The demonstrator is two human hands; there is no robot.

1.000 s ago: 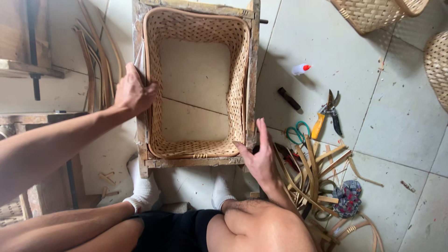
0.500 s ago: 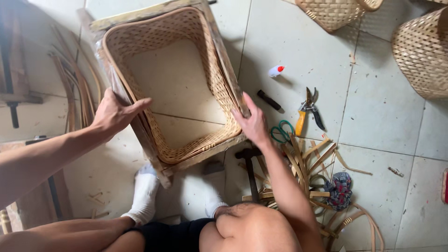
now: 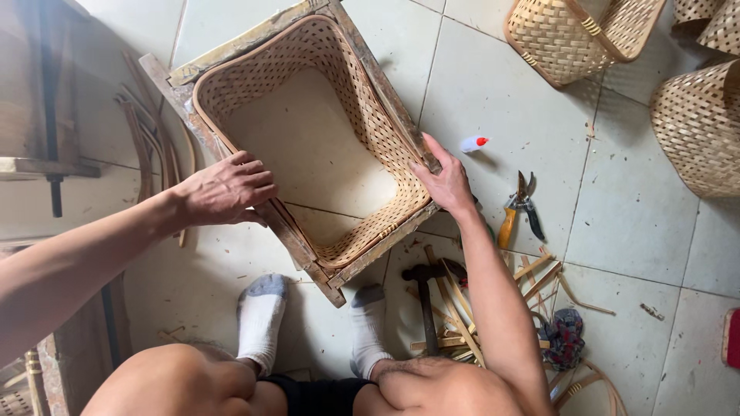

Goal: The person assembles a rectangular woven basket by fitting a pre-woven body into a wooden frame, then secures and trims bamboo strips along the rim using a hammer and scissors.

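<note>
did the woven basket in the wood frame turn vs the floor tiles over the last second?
Yes. The woven basket in its wood frame has rotated counterclockwise against the floor tile lines, with the left hand and right hand on opposite sides.

I'm on the tiled floor (image 3: pixel 632 231) of a basket-weaving workshop — hand craft, done sitting low. Between my hands sits a half-woven bamboo basket (image 3: pixel 308 139) in its wooden frame (image 3: pixel 385 85). Beyond my right hand (image 3: pixel 447 185) lie pruning shears (image 3: pixel 520 208), a hammer (image 3: pixel 424 293) and split bamboo offcuts (image 3: pixel 532 270) — farther off, finished baskets (image 3: pixel 578 38). Past my left hand (image 3: pixel 227 189) lean spare bamboo strips (image 3: pixel 142 139).
</note>
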